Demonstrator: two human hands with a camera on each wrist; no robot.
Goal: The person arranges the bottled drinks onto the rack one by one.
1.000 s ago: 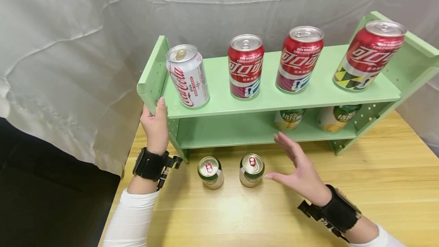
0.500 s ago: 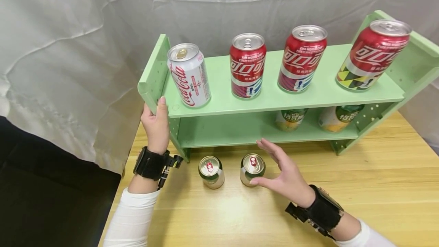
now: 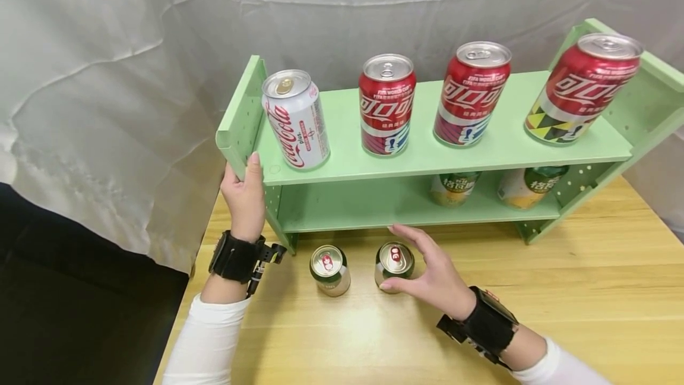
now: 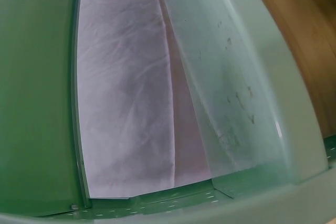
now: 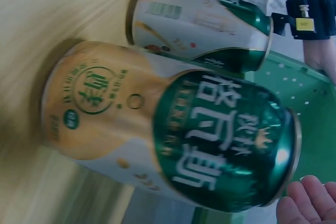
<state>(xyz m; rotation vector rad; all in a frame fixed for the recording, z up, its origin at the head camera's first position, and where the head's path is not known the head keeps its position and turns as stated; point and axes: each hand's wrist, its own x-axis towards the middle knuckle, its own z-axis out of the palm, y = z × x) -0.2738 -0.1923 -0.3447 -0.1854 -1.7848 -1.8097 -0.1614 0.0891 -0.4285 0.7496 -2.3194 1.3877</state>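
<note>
While your left hand [image 3: 243,195] is gripping the left end panel of the green shelf [image 3: 427,162], thumb lying up along the panel's front edge, your right hand [image 3: 430,272] is curving around the nearer green-and-gold can [image 3: 394,265] on the bench [image 3: 588,290]. The fingers are arching over the far side of that can and the thumb is sitting against its near side — the hand is cupped fairly wide, and whether it is actually squeezing the can is not clear from the head view. The right wrist view is showing the can's side filling the frame, with a fingertip [image 5: 310,203] at the lower corner.

Just to the left of your right hand, a second green-and-gold can [image 3: 329,269] is standing upright on the bench, apart from the first. Beyond your right hand, two more green cans [image 3: 454,186] are sitting on the shelf's lower board, off to the right. Above your hands, the upper board is carrying a white cola can [image 3: 295,119] nearest your left hand, then three red cola cans [image 3: 387,104] in a row — all upright. A white cloth [image 3: 107,76] is hanging behind the shelf.
</note>
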